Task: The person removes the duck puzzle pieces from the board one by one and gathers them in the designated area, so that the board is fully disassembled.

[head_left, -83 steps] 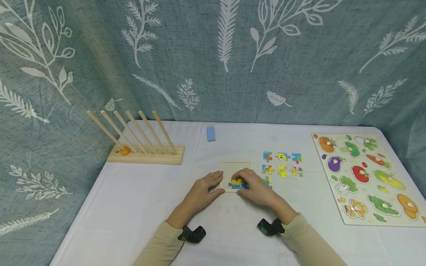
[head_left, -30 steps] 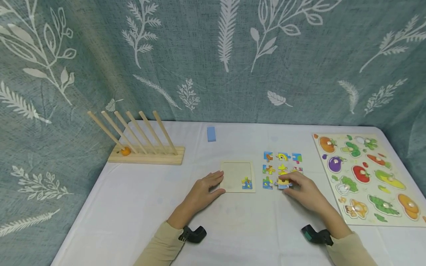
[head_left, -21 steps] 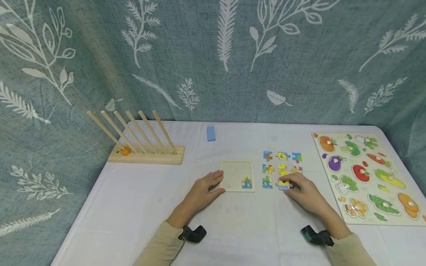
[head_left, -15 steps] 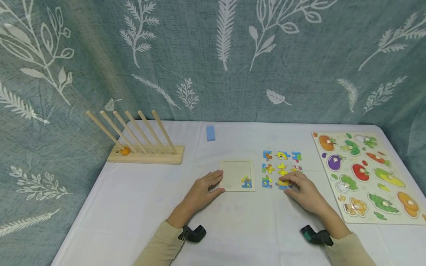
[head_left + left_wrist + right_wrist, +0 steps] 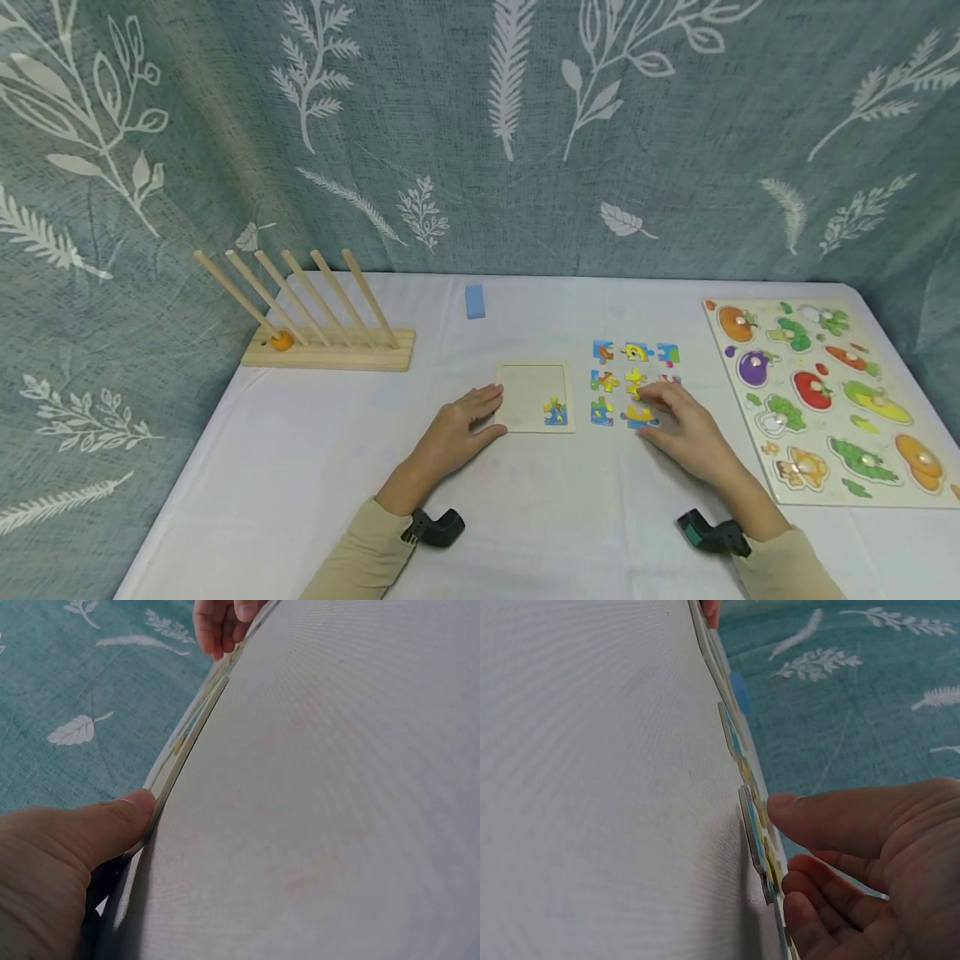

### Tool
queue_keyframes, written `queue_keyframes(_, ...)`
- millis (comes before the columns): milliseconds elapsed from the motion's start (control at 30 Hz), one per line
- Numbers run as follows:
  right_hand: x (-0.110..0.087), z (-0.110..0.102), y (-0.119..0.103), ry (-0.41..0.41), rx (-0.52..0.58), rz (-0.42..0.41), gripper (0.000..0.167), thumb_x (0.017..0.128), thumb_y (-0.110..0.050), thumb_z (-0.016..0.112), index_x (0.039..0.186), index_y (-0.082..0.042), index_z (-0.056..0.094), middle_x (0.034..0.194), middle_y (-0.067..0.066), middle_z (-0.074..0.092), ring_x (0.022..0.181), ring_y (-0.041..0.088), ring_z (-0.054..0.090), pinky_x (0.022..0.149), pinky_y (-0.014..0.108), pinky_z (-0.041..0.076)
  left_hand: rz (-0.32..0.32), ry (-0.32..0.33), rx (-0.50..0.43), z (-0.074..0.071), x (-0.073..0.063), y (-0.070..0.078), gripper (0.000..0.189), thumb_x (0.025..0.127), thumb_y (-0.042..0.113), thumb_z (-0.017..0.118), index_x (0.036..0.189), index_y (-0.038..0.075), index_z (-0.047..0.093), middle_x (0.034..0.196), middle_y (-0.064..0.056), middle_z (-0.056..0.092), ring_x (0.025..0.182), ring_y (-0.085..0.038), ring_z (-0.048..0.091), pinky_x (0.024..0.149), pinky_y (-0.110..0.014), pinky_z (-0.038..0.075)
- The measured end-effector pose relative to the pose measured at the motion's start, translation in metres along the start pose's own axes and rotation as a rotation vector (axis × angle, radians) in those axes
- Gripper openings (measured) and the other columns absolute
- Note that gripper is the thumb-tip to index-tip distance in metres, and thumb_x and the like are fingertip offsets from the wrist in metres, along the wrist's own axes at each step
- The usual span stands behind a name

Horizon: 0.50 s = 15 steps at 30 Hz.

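My left hand lies at the left side of a small square wooden puzzle tray, fingertips and thumb against its edge. In the left wrist view the thumb touches the tray's rim. One blue-and-yellow jigsaw piece sits in the tray's lower right corner. To the right, my right hand hovers around a yellow-and-blue jigsaw piece on the table, thumb and fingers spread apart. That piece is in the front row of several laid-out pieces, beside a blue-green one. The hand partly covers a pink piece.
A wooden peg stand with several dowels and an orange bead stands at the left. A blue block lies at the back. A vegetable knob puzzle board covers the right side. Behind the table hangs a patterned green curtain.
My right hand carried the yellow-and-blue jigsaw piece from the tray rightward, set it in the front row of pieces, and let go. My left hand has stayed at the tray.
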State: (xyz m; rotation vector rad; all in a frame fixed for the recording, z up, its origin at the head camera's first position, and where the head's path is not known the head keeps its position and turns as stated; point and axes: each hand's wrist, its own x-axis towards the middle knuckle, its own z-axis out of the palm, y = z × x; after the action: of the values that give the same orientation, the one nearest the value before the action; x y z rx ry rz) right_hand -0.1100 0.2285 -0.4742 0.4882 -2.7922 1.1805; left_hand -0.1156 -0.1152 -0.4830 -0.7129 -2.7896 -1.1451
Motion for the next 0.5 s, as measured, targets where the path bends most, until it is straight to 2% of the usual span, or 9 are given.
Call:
queue_keyframes(200, 0.001, 0.000, -0.005, -0.036, 0.016, 0.002, 0.050, 0.080, -0.010, 0.075, 0.125, -0.002, 0.054, 0.125, 0.014, 0.059, 0.115, 0.032, 0.056, 0.099, 0.005, 0.036, -0.009, -0.012, -0.005, -0.001, 0.000, 0.001, 0.053, 0.083, 0.024, 0.072, 0.127, -0.003, 0.057, 0.137, -0.011, 0.053, 0.129, -0.027, 0.048, 0.112, -0.039, 0.037)
queue_keyframes(367, 0.007, 0.005, -0.013, -0.091, 0.029, -0.029, 0.050, 0.082, -0.013, 0.074, 0.127, -0.005, 0.054, 0.126, 0.011, 0.059, 0.116, 0.029, 0.057, 0.101, 0.026, 0.045, -0.017, -0.015, -0.008, -0.001, 0.000, 0.001, 0.052, 0.084, 0.023, 0.072, 0.127, -0.003, 0.057, 0.137, -0.010, 0.053, 0.130, -0.027, 0.048, 0.112, -0.039, 0.037)
queue_keyframes(500, 0.014, 0.012, -0.023, -0.152, 0.054, -0.053, 0.050, 0.084, -0.012, 0.072, 0.129, -0.004, 0.054, 0.126, 0.011, 0.058, 0.115, 0.029, 0.058, 0.099, 0.041, 0.048, -0.006, -0.015, -0.006, -0.001, 0.000, 0.000, 0.052, 0.084, 0.023, 0.072, 0.127, -0.003, 0.057, 0.137, -0.011, 0.053, 0.129, -0.027, 0.048, 0.112, -0.039, 0.037)
